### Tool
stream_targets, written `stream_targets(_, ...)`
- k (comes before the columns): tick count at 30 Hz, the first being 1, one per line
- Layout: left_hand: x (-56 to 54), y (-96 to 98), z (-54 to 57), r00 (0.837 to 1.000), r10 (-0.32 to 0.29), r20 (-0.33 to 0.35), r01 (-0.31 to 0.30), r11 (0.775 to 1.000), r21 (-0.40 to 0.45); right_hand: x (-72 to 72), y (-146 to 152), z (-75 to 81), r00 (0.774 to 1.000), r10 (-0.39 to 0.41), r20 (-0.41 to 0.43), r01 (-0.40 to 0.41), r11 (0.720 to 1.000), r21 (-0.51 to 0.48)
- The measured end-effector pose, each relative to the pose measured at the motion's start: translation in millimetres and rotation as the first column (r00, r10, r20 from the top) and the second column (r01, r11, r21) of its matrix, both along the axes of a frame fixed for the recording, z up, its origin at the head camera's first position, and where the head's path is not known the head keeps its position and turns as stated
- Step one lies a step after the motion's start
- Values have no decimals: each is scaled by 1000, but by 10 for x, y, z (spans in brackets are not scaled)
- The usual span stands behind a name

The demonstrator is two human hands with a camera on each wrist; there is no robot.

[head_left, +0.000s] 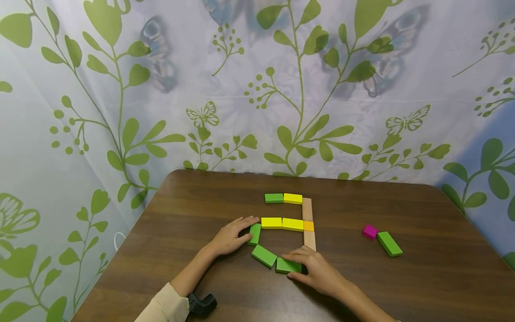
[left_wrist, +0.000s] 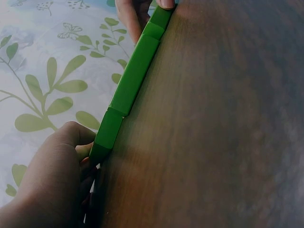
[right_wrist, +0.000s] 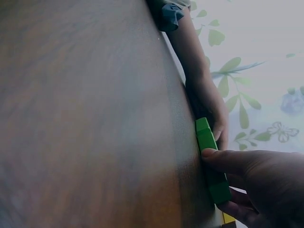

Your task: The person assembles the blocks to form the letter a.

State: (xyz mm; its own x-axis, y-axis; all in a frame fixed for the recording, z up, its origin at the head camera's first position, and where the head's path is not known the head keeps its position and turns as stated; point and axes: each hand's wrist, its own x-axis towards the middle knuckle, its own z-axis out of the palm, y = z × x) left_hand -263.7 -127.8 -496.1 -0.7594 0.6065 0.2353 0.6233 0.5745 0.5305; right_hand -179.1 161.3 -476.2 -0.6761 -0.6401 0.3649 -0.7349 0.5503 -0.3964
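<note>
Rectangular blocks lie end to end on the table in a looped outline. My left hand (head_left: 230,238) holds the upright-lying green block (head_left: 255,234) on the loop's left side between thumb and fingers. A slanted green block (head_left: 264,256) lies just below it. At the bottom of the loop, my right hand (head_left: 318,270) pinches another green block (head_left: 286,266) with thumb and fingers; the right wrist view shows this green block (right_wrist: 216,183) in that grip. Two yellow blocks (head_left: 271,223) form the middle row, meeting an orange block (head_left: 308,226) between two plain wooden blocks (head_left: 307,209).
A green block (head_left: 274,198) and a yellow block (head_left: 293,198) make the top row. Off to the right, a magenta block (head_left: 370,231) lies by a loose green block (head_left: 389,243). The brown table (head_left: 209,192) backs onto a leaf-patterned curtain (head_left: 225,89).
</note>
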Motion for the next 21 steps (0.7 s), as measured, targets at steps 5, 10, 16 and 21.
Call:
stream_targets(5, 0, 1, 8, 1000, -1, 0, 1, 1000, -2, -5, 3, -7, 1000, 2, -9, -2, 1000, -4)
stream_targets(10, 5, 1, 14, 1000, 0, 6, 0, 1000, 0, -8, 3, -14, 1000, 3, -13, -3, 1000, -7)
stream_targets(16, 6, 0, 10, 1000, 5, 3, -5, 1000, -7, -11, 12, 14, 1000, 13, -18, -13, 1000, -7)
stream_targets(21, 5, 3, 16, 1000, 2, 3, -2, 1000, -1, -40, 97, 116, 1000, -12, -4, 12, 1000, -4)
